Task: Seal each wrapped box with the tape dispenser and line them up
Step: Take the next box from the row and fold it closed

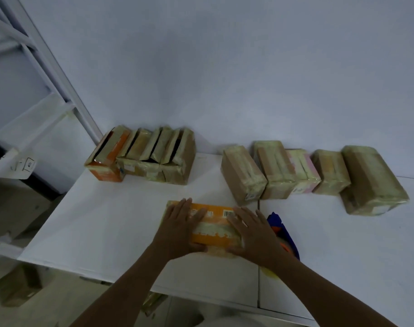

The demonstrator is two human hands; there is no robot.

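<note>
Cluster of wrapped boxes (142, 154) is seen centre-left against the wall, packed side by side. Row of five wrapped boxes (295, 171) is laid out centre-right, close together. White shelf frame (36, 90) at upper left; brown carton (17, 286) on the floor, lower left. Blue-and-orange tape dispenser (283, 234) sits just right of the orange box, largely hidden by the right hand. Orange box (213, 228) lies flat on the white table (107, 220), lower centre. Left hand (180, 230) and right hand (253, 234) are pressed flat on its top, fingers straight, nothing gripped.
</note>
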